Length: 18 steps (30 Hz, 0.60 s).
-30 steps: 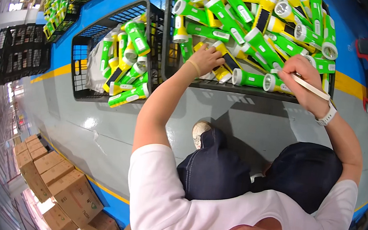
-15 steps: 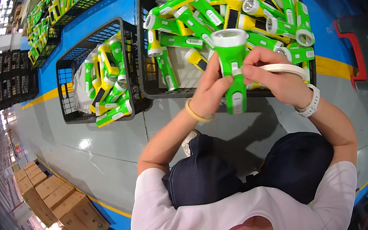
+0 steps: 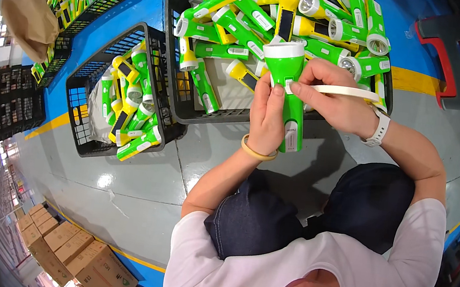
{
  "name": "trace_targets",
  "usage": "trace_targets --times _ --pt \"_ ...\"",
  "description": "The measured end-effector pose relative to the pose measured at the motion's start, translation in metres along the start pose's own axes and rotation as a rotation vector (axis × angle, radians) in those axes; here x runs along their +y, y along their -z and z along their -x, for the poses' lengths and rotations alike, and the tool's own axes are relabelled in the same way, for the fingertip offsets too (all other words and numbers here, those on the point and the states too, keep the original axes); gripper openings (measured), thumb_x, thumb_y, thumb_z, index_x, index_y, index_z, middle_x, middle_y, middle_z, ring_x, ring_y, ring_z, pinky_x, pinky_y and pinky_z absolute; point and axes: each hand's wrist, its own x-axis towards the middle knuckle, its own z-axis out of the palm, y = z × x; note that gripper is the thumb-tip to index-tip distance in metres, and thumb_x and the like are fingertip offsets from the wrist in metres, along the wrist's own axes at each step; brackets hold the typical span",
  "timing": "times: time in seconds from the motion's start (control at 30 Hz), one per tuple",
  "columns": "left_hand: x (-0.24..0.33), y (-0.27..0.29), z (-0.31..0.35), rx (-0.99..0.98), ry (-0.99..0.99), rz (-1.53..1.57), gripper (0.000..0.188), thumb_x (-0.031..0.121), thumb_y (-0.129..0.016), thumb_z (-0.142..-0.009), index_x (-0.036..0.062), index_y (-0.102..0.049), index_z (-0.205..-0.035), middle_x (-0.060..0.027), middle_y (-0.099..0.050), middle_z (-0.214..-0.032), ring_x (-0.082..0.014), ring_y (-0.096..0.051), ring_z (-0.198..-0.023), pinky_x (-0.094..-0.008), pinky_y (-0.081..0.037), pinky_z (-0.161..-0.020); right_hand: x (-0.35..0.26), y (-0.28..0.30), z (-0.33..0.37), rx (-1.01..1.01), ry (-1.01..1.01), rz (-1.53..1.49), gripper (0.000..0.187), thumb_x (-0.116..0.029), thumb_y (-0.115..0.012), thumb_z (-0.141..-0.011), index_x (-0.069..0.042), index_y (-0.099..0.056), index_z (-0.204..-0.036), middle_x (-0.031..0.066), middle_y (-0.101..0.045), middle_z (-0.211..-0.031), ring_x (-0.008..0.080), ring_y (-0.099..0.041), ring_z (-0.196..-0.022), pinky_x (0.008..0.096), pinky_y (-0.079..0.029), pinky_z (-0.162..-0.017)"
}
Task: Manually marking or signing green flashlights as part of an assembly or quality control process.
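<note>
A green-and-white plastic torch (image 3: 293, 114) has been raised for two-handed handling — gripped by left hand (image 3: 267, 119), pinched by right hand (image 3: 338, 106).

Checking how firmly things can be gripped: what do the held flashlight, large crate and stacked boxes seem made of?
Held flashlight: probably hard plastic, smooth green and white, judging by its molded shape and soft sheen. Large crate: likely rigid plastic, black with a slight sheen, given its molded-looking lattice walls. Stacked boxes: apparently cardboard, matte brown, with printed flat faces and straight edges.
</note>
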Motion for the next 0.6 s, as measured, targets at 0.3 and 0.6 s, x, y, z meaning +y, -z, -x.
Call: trace_targets --times 0.3,0.6 --pt "0.019 0.008 -0.004 -0.1 0.156 0.22 0.038 0.015 -0.056 -0.09 0.0033 -0.039 -0.122 -0.0082 -0.058 -0.096 -0.0166 -0.061 -0.078 -0.0307 -0.055 -0.064 0.025 0.002 -0.005 -0.102 0.056 -0.177 0.025 -0.025 -0.064 -0.086 -0.003 -0.054 -0.081 0.0011 -0.053 -0.07 0.0112 -0.05 -0.067 0.0274 -0.041 -0.057" --pt "0.025 0.091 -0.028 0.482 0.138 0.156 0.032 0.035 -0.047 -0.091 0.0042 -0.056 -0.095 -0.0092 -0.059 -0.075 -0.0189 -0.057 -0.065 -0.0303 -0.048 -0.06 0.009 -0.008 -0.001 0.098 0.699 0.275 0.012 -0.003 -0.067 -0.072 -0.006 -0.055 -0.074 0.0081 -0.053 -0.083 0.0243 -0.055 -0.07 0.0318 -0.046 -0.059"
